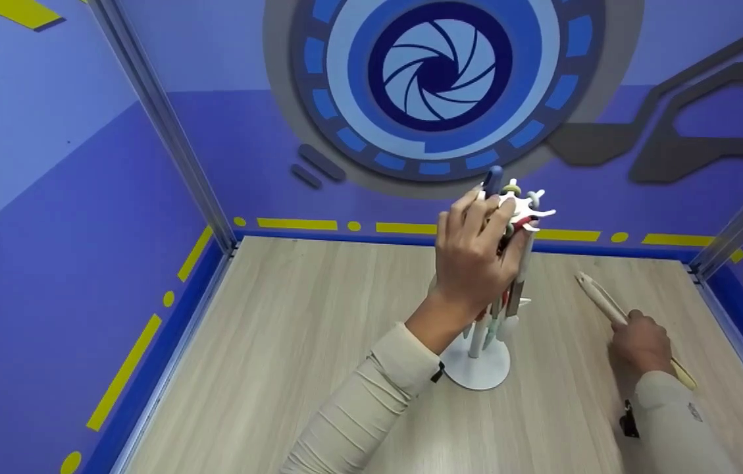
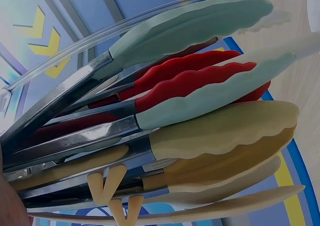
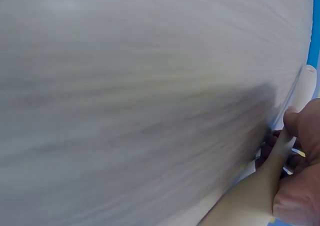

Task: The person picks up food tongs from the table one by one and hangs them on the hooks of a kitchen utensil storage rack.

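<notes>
A white utensil stand (image 1: pixel 493 378) with a round base stands mid-table, its hooked top bearing several hanging kitchen utensils. My left hand (image 1: pixel 473 253) grips around the top of this stand, partly covering the handles there. In the left wrist view hang tongs with green tips (image 2: pixel 190 31), red tips (image 2: pixel 195 83) and tan tips (image 2: pixel 225 128). To the right, my right hand (image 1: pixel 641 342) holds a cream utensil (image 1: pixel 598 296) by its handle, low over the table. Its broad pale end (image 3: pixel 245 201) shows in the right wrist view; its exact kind is unclear.
The wood-grain table (image 1: pixel 266 342) is bounded by blue panel walls with metal corner posts (image 1: pixel 167 125). A dark blue handle end (image 1: pixel 493 179) sticks up beside the stand's top. The back wall stands close behind the stand.
</notes>
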Motion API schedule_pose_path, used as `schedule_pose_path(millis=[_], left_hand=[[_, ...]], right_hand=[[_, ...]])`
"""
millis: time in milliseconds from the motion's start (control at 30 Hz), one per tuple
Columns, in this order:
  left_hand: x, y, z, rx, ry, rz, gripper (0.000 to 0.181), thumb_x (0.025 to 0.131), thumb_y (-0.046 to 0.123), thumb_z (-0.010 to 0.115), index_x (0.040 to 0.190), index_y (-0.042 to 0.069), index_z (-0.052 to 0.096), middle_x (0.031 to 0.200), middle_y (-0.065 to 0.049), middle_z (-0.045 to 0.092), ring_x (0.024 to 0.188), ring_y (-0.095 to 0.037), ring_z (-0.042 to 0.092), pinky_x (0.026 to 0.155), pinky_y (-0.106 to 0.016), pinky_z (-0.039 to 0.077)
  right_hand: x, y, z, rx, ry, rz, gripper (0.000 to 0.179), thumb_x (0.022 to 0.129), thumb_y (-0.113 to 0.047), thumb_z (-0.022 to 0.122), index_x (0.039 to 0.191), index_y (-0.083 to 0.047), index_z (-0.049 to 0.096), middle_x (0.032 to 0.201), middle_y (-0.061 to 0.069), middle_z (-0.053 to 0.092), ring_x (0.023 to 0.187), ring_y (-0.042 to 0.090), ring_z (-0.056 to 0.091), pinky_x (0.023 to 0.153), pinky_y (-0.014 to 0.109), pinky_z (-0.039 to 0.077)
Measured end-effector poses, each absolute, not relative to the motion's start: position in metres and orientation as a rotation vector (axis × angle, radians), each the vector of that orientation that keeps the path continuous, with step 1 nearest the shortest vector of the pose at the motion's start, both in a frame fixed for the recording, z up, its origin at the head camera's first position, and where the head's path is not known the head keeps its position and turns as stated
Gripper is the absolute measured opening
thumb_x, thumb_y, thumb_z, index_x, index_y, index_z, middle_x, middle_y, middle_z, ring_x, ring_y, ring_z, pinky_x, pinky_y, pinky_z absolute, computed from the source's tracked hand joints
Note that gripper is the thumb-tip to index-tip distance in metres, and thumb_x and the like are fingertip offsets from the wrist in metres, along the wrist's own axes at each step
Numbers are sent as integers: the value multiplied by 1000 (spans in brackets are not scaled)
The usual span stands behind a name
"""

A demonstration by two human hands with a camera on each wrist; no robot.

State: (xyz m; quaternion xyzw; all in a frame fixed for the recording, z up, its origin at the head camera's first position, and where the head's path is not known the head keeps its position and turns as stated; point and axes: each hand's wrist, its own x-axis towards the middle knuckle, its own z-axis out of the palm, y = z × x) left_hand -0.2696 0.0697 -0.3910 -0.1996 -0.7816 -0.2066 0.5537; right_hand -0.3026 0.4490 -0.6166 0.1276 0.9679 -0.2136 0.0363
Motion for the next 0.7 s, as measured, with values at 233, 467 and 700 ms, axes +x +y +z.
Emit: schedule_pose_path(millis=[233, 467, 700], left_hand=[[-269, 70, -391, -483, -1859, -487, 32, 103, 41, 66, 123, 19, 79, 119, 2, 75, 130, -22, 62, 92, -30, 51], [-270, 70, -391, -482, -1868, -494, 33, 103, 41, 65, 123, 19, 79, 119, 2, 75, 130, -22, 63, 92, -30, 50], [-269, 70, -392, -477, -1863, -503, 32, 103, 41, 66, 123, 19, 79, 118, 2, 75, 131, -21, 62, 92, -30, 50]], right_hand=[[-300, 452, -614, 425, 2982, -682, 43, 110, -24, 48, 128, 15, 55, 106, 36, 67, 95, 53, 62, 86, 60, 34], [-299, 451, -608, 408, 2927, -822, 55, 111, -29, 41, 142, 16, 47, 127, 42, 60, 103, 52, 61, 92, 64, 46], [-297, 435, -601, 268, 3023, -1084, 55, 115, -38, 39, 142, 8, 53, 120, 32, 60, 101, 43, 59, 79, 50, 49]])
